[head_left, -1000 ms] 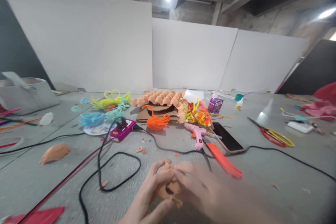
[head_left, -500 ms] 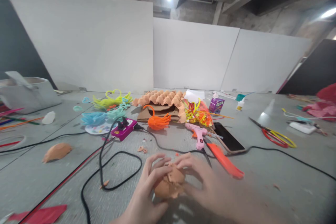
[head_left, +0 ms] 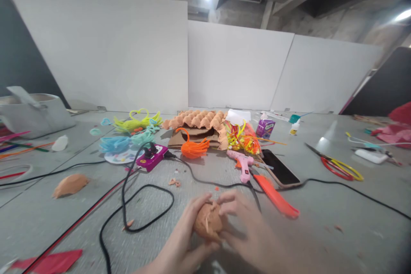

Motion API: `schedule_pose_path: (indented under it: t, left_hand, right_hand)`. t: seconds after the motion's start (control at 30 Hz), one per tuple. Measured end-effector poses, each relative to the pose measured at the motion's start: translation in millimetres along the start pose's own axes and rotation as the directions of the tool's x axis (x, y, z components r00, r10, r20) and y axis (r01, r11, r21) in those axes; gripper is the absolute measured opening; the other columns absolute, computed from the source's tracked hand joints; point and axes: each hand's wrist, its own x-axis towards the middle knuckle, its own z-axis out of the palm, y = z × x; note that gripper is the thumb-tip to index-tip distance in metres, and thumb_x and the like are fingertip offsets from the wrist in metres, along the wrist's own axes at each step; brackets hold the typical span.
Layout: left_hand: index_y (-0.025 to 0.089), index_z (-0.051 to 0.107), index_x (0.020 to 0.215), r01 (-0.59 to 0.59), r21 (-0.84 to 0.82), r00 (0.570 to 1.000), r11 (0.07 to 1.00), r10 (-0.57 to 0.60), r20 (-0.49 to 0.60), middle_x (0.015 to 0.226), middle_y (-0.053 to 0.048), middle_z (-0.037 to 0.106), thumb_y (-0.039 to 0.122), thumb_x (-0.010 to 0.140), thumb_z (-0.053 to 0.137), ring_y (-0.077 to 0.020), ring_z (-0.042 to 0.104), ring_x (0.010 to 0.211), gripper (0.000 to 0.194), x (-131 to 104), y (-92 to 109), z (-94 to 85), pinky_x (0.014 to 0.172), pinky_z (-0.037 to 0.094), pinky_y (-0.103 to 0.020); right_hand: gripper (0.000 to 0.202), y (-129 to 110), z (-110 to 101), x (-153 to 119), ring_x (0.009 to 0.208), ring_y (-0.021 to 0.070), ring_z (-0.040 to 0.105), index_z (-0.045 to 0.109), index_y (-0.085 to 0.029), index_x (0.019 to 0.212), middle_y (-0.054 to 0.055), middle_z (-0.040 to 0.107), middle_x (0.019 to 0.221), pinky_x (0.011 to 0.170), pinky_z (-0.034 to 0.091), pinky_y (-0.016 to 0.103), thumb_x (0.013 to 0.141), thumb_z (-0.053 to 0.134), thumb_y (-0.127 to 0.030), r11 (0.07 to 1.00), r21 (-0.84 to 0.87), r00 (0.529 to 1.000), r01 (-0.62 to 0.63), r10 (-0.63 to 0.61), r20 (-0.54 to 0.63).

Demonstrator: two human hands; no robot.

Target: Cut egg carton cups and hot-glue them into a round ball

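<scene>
Between my two hands is a rounded lump of tan modelling clay (head_left: 208, 222), with a cracked, ridged surface. My left hand (head_left: 186, 239) curls round its left side, thumb below and fingers over the far edge. On the right, my right hand (head_left: 245, 222) presses fingertips and thumb against the clay, slightly blurred. Small clay crumbs (head_left: 174, 183) lie beyond the hands. Farther left sits another flattened piece of tan clay (head_left: 70, 185). An orange pipe-cleaner swan (head_left: 194, 147) stands ahead, before a cardboard piece covered in tan clay bumps (head_left: 201, 120).
A pink glue gun (head_left: 243, 166), an orange cutter (head_left: 276, 197) and a phone (head_left: 282, 169) lie right of centre. Scissors (head_left: 337, 165) rest farther right. Black cable (head_left: 141, 231) loops left from a purple power strip (head_left: 152, 158). A grey watering can (head_left: 35, 113) stands far left.
The clay lump has turned in my hands, showing a rounder face. My left fingers have shifted down round its side, and my right fingers have moved slightly over it.
</scene>
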Motion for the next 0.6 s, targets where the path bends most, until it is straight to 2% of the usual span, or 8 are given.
schedule_pose_path:
  t: [0.1,0.2,0.33,0.43,0.53,0.6]
  left_hand:
    - [0.028,0.047,0.122,0.013,0.063,0.997,0.998,-0.008,-0.081,0.123,-0.008,0.059,0.011,0.071,0.064,-0.027,0.057,0.115,0.056,3.1,0.1,0.7,0.095,0.047,-0.043]
    - [0.029,0.051,0.118,0.009,0.095,0.989,0.995,0.005,-0.147,0.116,-0.005,0.065,0.008,0.065,0.065,-0.0261,0.062,0.106,0.059,4.5,2.4,-0.6,0.089,0.051,-0.039]
    - [0.032,0.054,0.113,-0.107,0.132,0.982,0.985,0.125,-0.139,0.108,-0.002,0.068,0.003,0.063,0.064,-0.0226,0.066,0.098,0.059,5.8,8.7,-2.1,0.083,0.053,-0.034]
    - [0.034,0.057,0.109,-0.175,0.135,0.97,0.975,0.194,-0.145,0.113,-0.002,0.064,0.003,0.066,0.065,-0.0226,0.064,0.105,0.054,7.0,10.0,-0.9,0.086,0.052,-0.034]
    - [0.035,0.059,0.107,-0.142,0.11,0.978,0.984,0.157,-0.139,0.131,-0.005,0.052,-0.002,0.067,0.059,-0.0263,0.052,0.122,0.055,6.6,4.5,1.2,0.093,0.049,-0.038]
    - [0.035,0.057,0.111,-0.11,0.07,0.988,0.991,0.117,-0.099,0.136,-0.006,0.048,-0.002,0.069,0.057,-0.0279,0.045,0.128,0.056,4.6,-1.5,2.0,0.098,0.045,-0.043]
  right_hand:
    - [0.036,-8.6,-9.3,4.0,0.088,0.013,0.063,0.055,-0.022,0.093,0.001,0.063,0.106,0.081,0.052,0.024,0.067,0.06,0.002,0.999,-0.046,0.999,0.004,-0.002,0.037]
    - [0.04,-13.0,-10.9,5.3,0.088,0.0144,0.064,0.054,-0.023,0.094,0.002,0.064,0.106,0.08,0.053,0.024,0.064,0.067,0.0,0.999,-0.042,1.0,0.014,-0.013,0.025]
    - [0.036,-6.8,-0.6,1.9,0.091,0.0143,0.064,0.053,-0.024,0.092,0.0,0.065,0.099,0.082,0.053,0.023,0.069,0.071,-0.002,0.998,0.064,0.999,0.0,0.002,-0.04]
    - [0.032,4.8,7.2,-1.5,0.097,0.015,0.062,0.052,-0.023,0.087,0.0,0.063,0.102,0.086,0.051,0.026,0.071,0.072,-0.005,0.988,0.149,0.999,0.041,-0.036,-0.036]
    - [0.025,14.7,11.4,-3.7,0.1,0.0143,0.061,0.053,-0.022,0.087,0.001,0.061,0.105,0.088,0.05,0.026,0.074,0.071,-0.009,0.982,0.176,0.998,0.066,-0.069,0.012]
    - [0.022,17.7,12.8,-4.6,0.099,0.013,0.06,0.055,-0.022,0.09,0.001,0.06,0.105,0.087,0.05,0.025,0.078,0.067,-0.008,0.981,0.187,0.998,0.048,-0.056,0.041]
